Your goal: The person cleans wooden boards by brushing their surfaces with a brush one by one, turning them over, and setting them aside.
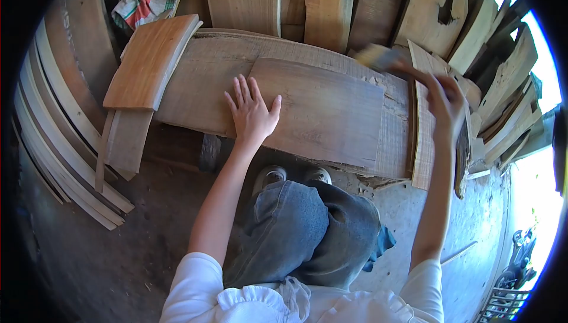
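Noted thin board [322, 116] atop larger plank [201, 65], with long axis left to right. Observed left hand [253, 113] flat across its left edge, with fingers apart, gripping nothing. Found right hand [448, 101] closed round blurred brush-like tool [381, 58], off the board's right end. From that grip, read board as leftward; nearer to its right end than left hand.

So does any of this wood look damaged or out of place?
Yes: the upright plank at upper right has a dark, jagged hole. Also, the board under the smooth sheet looks ragged along its near edge.
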The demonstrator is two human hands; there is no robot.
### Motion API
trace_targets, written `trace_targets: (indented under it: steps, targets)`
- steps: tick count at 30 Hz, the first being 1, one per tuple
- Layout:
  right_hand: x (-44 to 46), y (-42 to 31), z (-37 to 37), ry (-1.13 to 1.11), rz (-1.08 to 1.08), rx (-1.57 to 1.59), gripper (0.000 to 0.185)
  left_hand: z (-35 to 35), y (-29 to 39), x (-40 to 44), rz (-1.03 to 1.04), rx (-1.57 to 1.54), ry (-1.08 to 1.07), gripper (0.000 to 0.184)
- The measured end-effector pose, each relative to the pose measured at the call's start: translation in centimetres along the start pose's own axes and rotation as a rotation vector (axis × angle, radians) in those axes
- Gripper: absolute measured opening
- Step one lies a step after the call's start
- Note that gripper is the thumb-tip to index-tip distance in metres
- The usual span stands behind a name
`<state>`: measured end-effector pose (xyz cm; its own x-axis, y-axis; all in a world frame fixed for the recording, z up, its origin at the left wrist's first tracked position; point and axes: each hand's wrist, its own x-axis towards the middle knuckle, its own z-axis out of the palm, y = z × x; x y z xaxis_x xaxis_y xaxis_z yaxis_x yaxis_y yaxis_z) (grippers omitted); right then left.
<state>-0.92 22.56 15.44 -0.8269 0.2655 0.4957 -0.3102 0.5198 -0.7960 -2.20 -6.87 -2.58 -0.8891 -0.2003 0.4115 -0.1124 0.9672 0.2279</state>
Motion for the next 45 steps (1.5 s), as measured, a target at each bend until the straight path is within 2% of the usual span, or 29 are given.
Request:
trace_targets:
  steps: [1, 4, 6, 8, 12, 14, 15, 16, 18, 21, 23, 24, 25, 26, 28, 29, 31, 32, 35, 36, 37, 38, 40, 44, 45]
  targets:
    - [0.7, -0.4, 2.3, -0.084, 0.014, 0.059, 0.021, 0.0, 0.0, 0.0, -0.011, 0.005, -0.009, 0.075]
    - [1.1, -1.5, 11.1, -0.177, -0.137, 0.145, 0.019, -0.4, 0.1, 0.0, -0.013, -0.021, -0.023, 0.074]
    - [0.8, -1.6, 16.8, -0.232, -0.114, 0.194, 0.016, -0.5, 0.1, -0.1, 0.028, -0.032, 0.018, 0.070]
    - [-0.1, -1.7, 20.8, -0.258, -0.132, 0.210, 0.017, -0.8, 0.2, -0.1, -0.004, -0.039, -0.038, 0.066]
    - [-1.5, -0.4, 24.9, -0.262, -0.062, 0.160, 0.017, -0.6, 0.1, -0.1, 0.015, -0.012, -0.013, 0.062]
    - [-2.0, 0.7, 25.4, -0.386, 0.083, 0.227, 0.024, -0.7, 0.1, 0.0, 0.019, -0.002, -0.037, 0.063]
    - [-2.2, 1.3, 25.5, -0.341, 0.139, 0.284, 0.026, -0.9, 0.1, 0.0, 0.011, 0.014, -0.067, 0.063]
    - [-1.9, 2.2, 25.0, -0.350, 0.118, 0.243, 0.026, -0.9, 0.1, -0.1, 0.002, 0.028, -0.098, 0.063]
    - [-1.3, 4.3, 23.5, -0.309, 0.063, 0.236, 0.024, -0.6, 0.0, -0.2, 0.023, -0.032, -0.017, 0.061]
    - [0.6, 8.0, 18.1, -0.349, 0.247, 0.195, 0.020, -0.8, 0.0, -0.2, 0.015, -0.071, -0.021, 0.058]
    - [1.7, 10.0, 13.3, -0.317, 0.166, 0.046, 0.022, -0.7, 0.0, -0.2, 0.018, -0.072, -0.011, 0.057]
    - [2.6, 11.1, 10.7, -0.305, 0.214, -0.070, 0.023, -0.7, 0.1, -0.2, 0.029, -0.067, 0.013, 0.056]
    - [3.1, 11.3, 8.0, -0.280, 0.176, -0.166, 0.021, -0.7, 0.1, -0.2, 0.026, -0.074, 0.006, 0.056]
    - [4.7, 14.4, 5.8, -0.263, 0.159, -0.273, 0.023, -0.8, 0.1, -0.2, 0.028, -0.080, 0.017, 0.055]
    - [4.7, 11.6, 2.4, -0.189, 0.011, -0.817, 0.026, -0.6, 0.1, -0.3, 0.045, -0.079, 0.063, 0.052]
    - [4.3, 10.3, 2.1, -0.182, 0.007, -0.817, 0.026, -0.6, 0.1, -0.3, 0.047, -0.082, 0.070, 0.052]
    - [3.8, 7.9, 2.3, -0.171, -0.054, -0.763, 0.027, -0.5, 0.0, -0.3, 0.035, -0.077, 0.050, 0.052]
    - [3.2, 5.1, 3.3, -0.235, -0.057, -0.739, 0.027, -0.5, 0.1, -0.2, 0.035, -0.074, 0.054, 0.052]
    - [1.2, 2.3, 8.8, -0.332, -0.127, -0.329, 0.031, -0.6, 0.0, -0.3, 0.043, -0.085, 0.053, 0.054]
    - [0.9, 2.4, 11.5, -0.437, -0.086, -0.216, 0.018, -0.5, 0.0, -0.3, 0.043, -0.102, 0.071, 0.055]
    - [0.2, 2.2, 14.0, -0.454, -0.216, -0.155, 0.019, -0.3, -0.1, -0.3, 0.040, -0.107, 0.075, 0.058]
    - [-0.5, 2.1, 16.8, -0.482, -0.195, -0.007, 0.019, -0.2, -0.2, -0.3, 0.043, -0.137, 0.100, 0.058]
    - [-2.3, 0.7, 20.7, -0.505, 0.017, 0.290, 0.019, 0.0, -0.4, -0.4, 0.045, -0.157, 0.134, 0.066]
    - [-5.3, 1.1, 24.3, -0.558, 0.530, 0.546, 0.021, -0.1, -0.4, -0.4, 0.069, -0.120, 0.184, 0.079]
    - [-5.3, 1.3, 23.7, -0.556, 0.508, 0.561, 0.021, -0.1, -0.4, -0.2, 0.071, -0.121, 0.185, 0.079]
